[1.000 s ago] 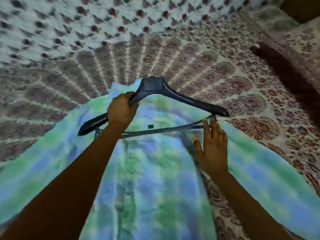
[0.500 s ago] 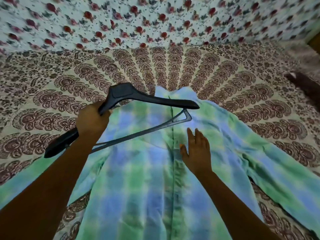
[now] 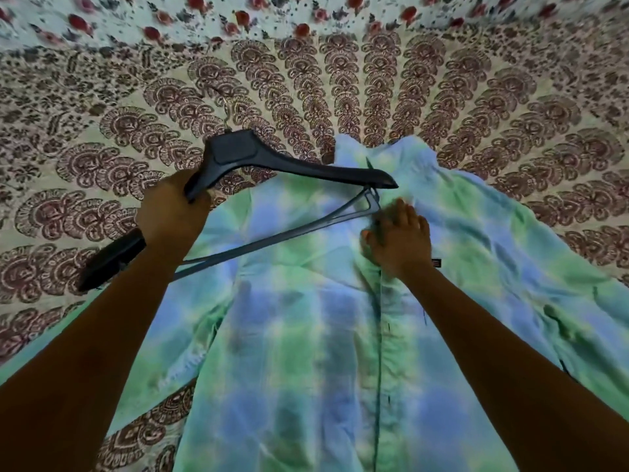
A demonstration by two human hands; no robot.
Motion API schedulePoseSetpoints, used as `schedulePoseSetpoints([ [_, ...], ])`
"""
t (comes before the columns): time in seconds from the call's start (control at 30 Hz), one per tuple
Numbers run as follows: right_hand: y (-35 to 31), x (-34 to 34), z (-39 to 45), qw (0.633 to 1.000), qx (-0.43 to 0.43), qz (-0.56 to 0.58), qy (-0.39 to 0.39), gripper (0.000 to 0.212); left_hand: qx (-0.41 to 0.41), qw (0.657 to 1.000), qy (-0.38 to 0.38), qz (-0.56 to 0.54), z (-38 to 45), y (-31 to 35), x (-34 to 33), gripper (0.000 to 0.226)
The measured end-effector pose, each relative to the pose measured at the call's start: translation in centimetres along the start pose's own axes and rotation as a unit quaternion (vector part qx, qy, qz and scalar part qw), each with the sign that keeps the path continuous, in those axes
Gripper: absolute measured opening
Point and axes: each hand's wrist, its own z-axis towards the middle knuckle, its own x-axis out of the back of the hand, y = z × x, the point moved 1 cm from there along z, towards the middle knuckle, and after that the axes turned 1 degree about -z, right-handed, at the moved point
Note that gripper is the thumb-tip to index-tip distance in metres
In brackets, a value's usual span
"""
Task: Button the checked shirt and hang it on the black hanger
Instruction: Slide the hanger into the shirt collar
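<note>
The green-and-blue checked shirt [image 3: 306,335] lies flat on the bed, collar at the far end, its front placket closed down the middle. My left hand [image 3: 170,212] grips the left arm of the black hanger [image 3: 289,168] and holds it tilted over the shirt's left shoulder. The hanger's right tip hovers near the collar. My right hand [image 3: 401,240] rests on the placket just below the collar, fingers bunched on the fabric beside the hanger's lower bar. Whether it pinches the cloth is hidden.
A bedspread [image 3: 136,131] with brown paisley fans covers the bed all round the shirt. A white cloth with red flowers [image 3: 238,18] lies along the far edge. The shirt's sleeves spread out to the left and right.
The view has shifted so the shirt sits more to the right. My right hand slid up the placket toward the collar. The hanger stays in my left hand, its right tip now nearer the collar.
</note>
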Motion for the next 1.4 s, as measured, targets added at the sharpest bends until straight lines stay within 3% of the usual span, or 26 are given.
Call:
schedulePoseSetpoints([
  [0.1, 0.5, -0.3, 0.4, 1.000, -0.024, -0.008, -0.010, 0.067, 0.013, 1.000, 0.014, 0.009, 0.3, -0.4, -0.2, 0.023],
  [0.2, 1.2, 0.3, 0.7, 0.999, -0.034, 0.027, 0.021, 0.080, 0.018, 1.000, 0.018, 0.014, 0.3, -0.3, -0.2, 0.024],
  [0.37, 1.0, -0.3, 0.3, 0.996, 0.086, 0.020, -0.005, 0.062, 0.039, 0.998, 0.034, 0.032, -0.3, 0.3, -0.1, 0.029],
  [0.5, 0.7, -0.2, 0.2, 0.999, -0.007, 0.021, -0.023, 0.056, 0.040, 0.998, 0.024, 0.034, -0.5, 0.7, -0.1, 0.027],
  [0.77, 2.7, 3.3, -1.5, 0.978, -0.041, 0.165, 0.122, 0.065, 0.016, 1.000, 0.002, 0.012, -1.5, 2.8, -1.3, 0.028],
  [0.97, 2.8, 5.0, -2.4, 0.973, 0.052, 0.163, 0.157, 0.057, 0.013, 0.999, -0.030, -0.026, -2.1, 7.5, -4.8, 0.027],
  [1.17, 2.7, 5.8, -1.8, 0.966, 0.091, 0.179, 0.161, 0.062, -0.011, 0.990, -0.105, -0.089, -1.1, 14.9, -10.7, 0.035],
  [1.3, 3.8, 5.4, -1.6, 0.964, 0.125, 0.182, 0.148, 0.062, -0.057, 0.986, -0.134, -0.077, 0.2, 19.1, -14.0, 0.024],
  [1.4, 5.4, 5.2, -1.5, 0.952, 0.173, 0.194, 0.162, 0.054, -0.061, 0.985, -0.138, -0.085, 1.2, 20.9, -15.4, 0.028],
])
